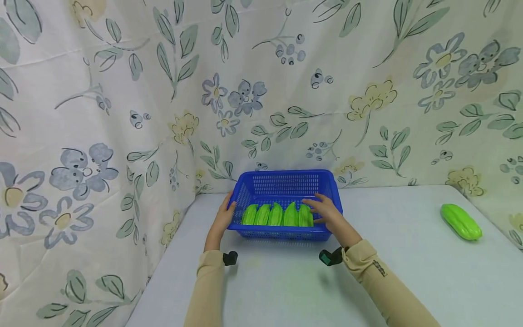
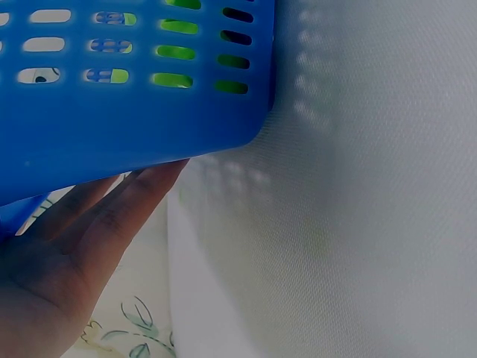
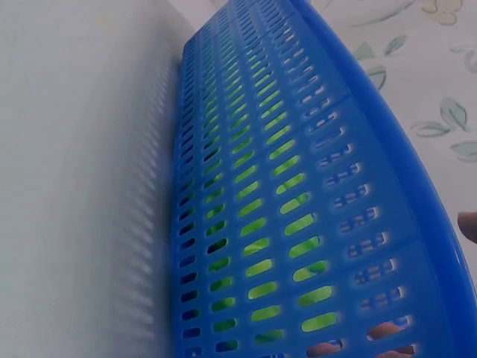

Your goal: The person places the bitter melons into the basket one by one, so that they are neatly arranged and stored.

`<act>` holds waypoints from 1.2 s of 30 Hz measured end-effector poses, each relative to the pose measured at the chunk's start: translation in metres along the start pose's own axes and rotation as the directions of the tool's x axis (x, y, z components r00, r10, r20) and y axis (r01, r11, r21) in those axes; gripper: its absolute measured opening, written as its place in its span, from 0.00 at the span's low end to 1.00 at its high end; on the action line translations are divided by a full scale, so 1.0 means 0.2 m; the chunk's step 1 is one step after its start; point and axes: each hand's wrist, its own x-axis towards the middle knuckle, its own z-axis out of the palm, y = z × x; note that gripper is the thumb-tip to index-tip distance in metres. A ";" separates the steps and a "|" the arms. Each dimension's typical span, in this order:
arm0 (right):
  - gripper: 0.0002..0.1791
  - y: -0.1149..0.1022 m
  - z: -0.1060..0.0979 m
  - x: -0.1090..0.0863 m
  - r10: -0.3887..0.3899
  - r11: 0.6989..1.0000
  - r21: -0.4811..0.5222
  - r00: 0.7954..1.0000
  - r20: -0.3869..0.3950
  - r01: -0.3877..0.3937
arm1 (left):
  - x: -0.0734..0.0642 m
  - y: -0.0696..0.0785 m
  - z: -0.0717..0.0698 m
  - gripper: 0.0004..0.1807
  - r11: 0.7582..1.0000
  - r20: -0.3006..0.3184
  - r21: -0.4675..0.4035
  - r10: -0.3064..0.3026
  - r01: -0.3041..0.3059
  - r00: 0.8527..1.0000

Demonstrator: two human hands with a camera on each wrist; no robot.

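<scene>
Head view: blue basket (image 1: 286, 184) sits between both hands. Left hand (image 1: 224, 218) lies flat-fingered against its left wall. Right hand (image 1: 324, 210) rests, fingers extended, on the rightmost gourd (image 1: 305, 216) inside.

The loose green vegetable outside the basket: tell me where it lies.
In the head view, the loose green vegetable lies alone on the table at far right, near the floral cloth, well apart from the blue basket.

Both forearms extended forward, sleeved. Left hand (image 1: 223, 219) flat, fingers straight. Right hand (image 1: 324, 210) reaching forward, fingers relaxed and extended.
</scene>
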 end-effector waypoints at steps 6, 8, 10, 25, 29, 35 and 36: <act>0.45 0.00 -0.01 -0.01 -0.017 1.000 -0.002 1.000 0.006 0.017 | 0.00 0.00 -0.01 0.30 1.000 0.001 0.008 -0.008 0.008 1.000; 0.45 0.00 -0.02 -0.01 -0.025 1.000 0.005 1.000 0.006 0.025 | -0.01 0.00 0.00 0.30 1.000 0.003 0.012 -0.009 0.009 1.000; 0.46 0.00 -0.02 -0.02 -0.033 0.999 0.000 0.999 0.006 0.033 | -0.01 -0.01 0.00 0.30 1.000 0.003 0.015 -0.016 0.016 1.000; 0.49 0.02 -0.13 -0.13 -0.283 0.957 -0.066 0.959 -0.010 0.282 | 0.01 -0.01 -0.01 0.30 1.000 0.005 0.015 0.002 -0.002 1.000; 0.48 0.08 -0.19 -0.16 -0.392 0.919 -0.048 0.919 -0.029 0.390 | 0.00 0.00 -0.01 0.30 1.000 0.009 0.008 0.005 -0.005 1.000; 0.46 0.14 -0.32 -0.19 -0.471 0.882 -0.040 0.877 -0.093 0.469 | 0.00 0.00 -0.01 0.30 1.000 0.010 -0.001 0.004 -0.004 1.000; 0.46 0.15 -0.35 -0.19 -0.471 0.882 -0.046 0.876 -0.102 0.469 | 0.00 0.00 -0.01 0.30 1.000 0.009 0.001 0.008 -0.008 1.000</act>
